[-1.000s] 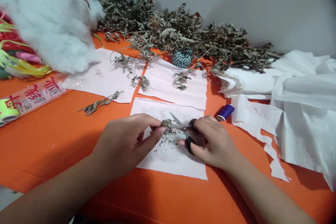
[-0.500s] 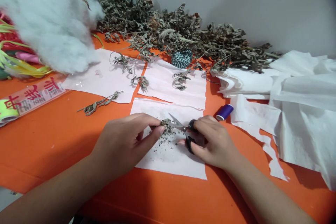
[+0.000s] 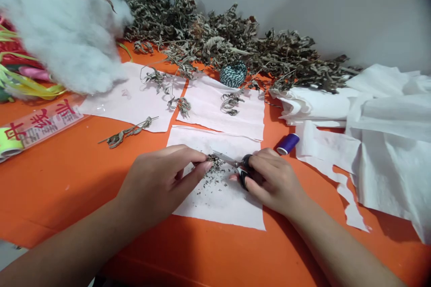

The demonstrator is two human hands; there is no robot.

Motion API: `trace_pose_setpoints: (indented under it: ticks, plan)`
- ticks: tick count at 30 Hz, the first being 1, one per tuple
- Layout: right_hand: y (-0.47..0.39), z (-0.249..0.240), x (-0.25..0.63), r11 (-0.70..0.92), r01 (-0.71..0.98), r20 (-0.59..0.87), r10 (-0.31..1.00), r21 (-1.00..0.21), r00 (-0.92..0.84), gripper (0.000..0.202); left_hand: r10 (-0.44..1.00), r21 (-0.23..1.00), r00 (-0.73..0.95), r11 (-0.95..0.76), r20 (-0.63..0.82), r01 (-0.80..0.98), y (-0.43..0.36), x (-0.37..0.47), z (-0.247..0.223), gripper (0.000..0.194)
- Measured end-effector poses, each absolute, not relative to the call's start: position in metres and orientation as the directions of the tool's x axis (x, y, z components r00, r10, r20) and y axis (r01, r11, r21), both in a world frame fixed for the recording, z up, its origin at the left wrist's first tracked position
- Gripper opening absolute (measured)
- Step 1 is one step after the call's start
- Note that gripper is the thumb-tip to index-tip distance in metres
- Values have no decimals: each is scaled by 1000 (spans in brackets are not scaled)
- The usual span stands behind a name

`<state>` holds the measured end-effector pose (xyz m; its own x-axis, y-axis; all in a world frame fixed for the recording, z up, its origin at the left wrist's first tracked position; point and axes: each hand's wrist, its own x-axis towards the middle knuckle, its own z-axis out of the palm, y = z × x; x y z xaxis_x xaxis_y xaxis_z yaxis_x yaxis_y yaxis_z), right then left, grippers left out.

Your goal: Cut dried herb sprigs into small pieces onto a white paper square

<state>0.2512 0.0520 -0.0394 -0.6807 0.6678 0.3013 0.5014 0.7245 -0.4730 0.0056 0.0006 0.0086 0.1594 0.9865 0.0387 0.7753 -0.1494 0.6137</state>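
My left hand [image 3: 163, 179] pinches a small bunch of dried leaves [image 3: 210, 158] between thumb and fingertips, mostly hidden by the fingers. In my right hand [image 3: 274, 179] is a pair of scissors [image 3: 236, 164] with black handles, its blades closed together and pointing left beside the leaves. Both hands are over a white cloth square [image 3: 232, 215] near the middle of the orange table. Dark cut leaf bits [image 3: 210, 183] lie scattered on that cloth below the blades.
Dried plant stalks [image 3: 215, 31] lie along the wall, with a ball of twine [image 3: 233, 75] before them. White stuffing [image 3: 67, 31] is piled back left. A purple thread spool [image 3: 288, 144] and folded white cloth [image 3: 387, 152] lie right. A dried sprig [image 3: 129, 133] rests left.
The scissor blades have gone from spread apart to closed, and the handles have come together in my right hand. My left hand stays almost still.
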Motion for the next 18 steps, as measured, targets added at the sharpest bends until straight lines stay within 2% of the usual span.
trace_pose_setpoints:
  ticks: [6,13,18]
  plan:
    - [51,-38,250,698,517,257,686,-495,-681,35,985,607,169,-152,30,780,1,6,11,15]
    - [52,-39,250,712,507,278,675,-486,-683,22,983,599,182,-166,34,784,2,6,12,16]
    - [52,-36,250,697,509,273,688,-504,-672,28,985,597,171,-153,26,788,1,6,14,18]
